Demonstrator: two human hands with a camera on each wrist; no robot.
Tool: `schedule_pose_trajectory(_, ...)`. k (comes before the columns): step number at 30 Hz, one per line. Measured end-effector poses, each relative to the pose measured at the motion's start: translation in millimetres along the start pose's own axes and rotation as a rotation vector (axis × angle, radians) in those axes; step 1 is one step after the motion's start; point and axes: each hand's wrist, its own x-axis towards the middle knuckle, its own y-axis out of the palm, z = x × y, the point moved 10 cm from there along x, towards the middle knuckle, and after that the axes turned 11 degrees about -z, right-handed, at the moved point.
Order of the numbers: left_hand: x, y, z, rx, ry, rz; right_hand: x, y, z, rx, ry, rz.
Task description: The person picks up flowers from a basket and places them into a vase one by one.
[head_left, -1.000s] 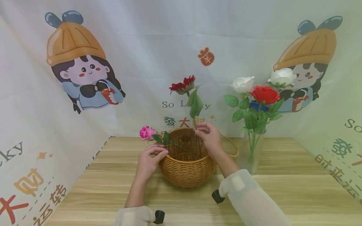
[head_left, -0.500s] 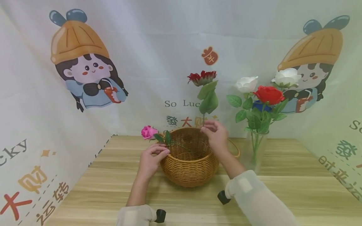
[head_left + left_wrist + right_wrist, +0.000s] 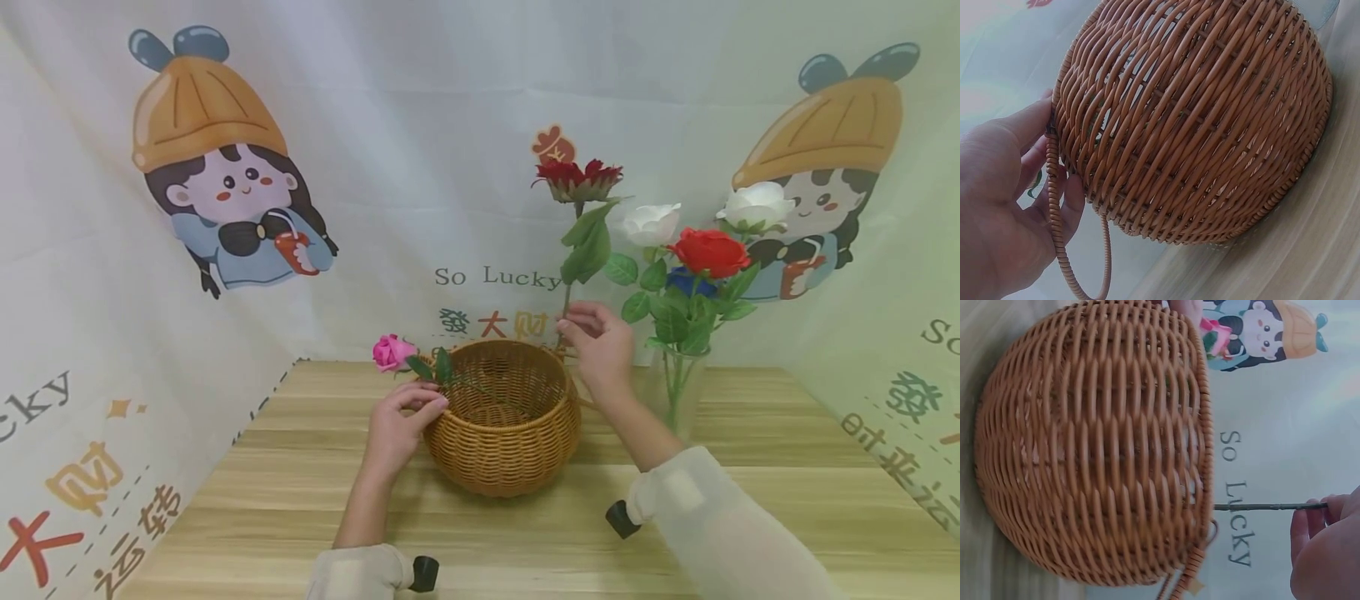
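Observation:
My left hand (image 3: 393,425) grips the left rim of a round wicker basket (image 3: 502,458), its thumb and fingers at the rim and handle in the left wrist view. A pink rose (image 3: 392,352) with green leaves leans out over that rim, its stem inside the basket. Over the basket's right back edge, my right hand (image 3: 603,350) pinches the stem of a dark red artificial flower (image 3: 577,181), which stands nearly upright. In the right wrist view the green stem (image 3: 1266,507) runs from the fingertips to the basket rim; its lower end is hidden.
Right of the basket stands a clear vase (image 3: 675,392) with white roses (image 3: 756,207), a red rose (image 3: 709,252) and a blue flower (image 3: 690,282). The basket is on a wood-grain table (image 3: 300,475). A printed cloth (image 3: 420,125) hangs behind and at both sides.
My right hand has moved right and slightly up with the dark red flower, from over the basket's opening to its right back edge. My left hand stays on the rim.

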Motion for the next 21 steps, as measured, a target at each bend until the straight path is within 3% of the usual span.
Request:
schedule_pose_trajectory(8, -0.1, -0.8, 0.9, 0.005, -0.005, 0.002, 10, -21.1, 19, 0.001, -0.066, -0.037)
schedule_pose_trajectory(21, -0.7, -1.5, 1.5, 0.013, -0.014, 0.003, 33, -69.6, 49, -0.061, -0.217, -0.19)
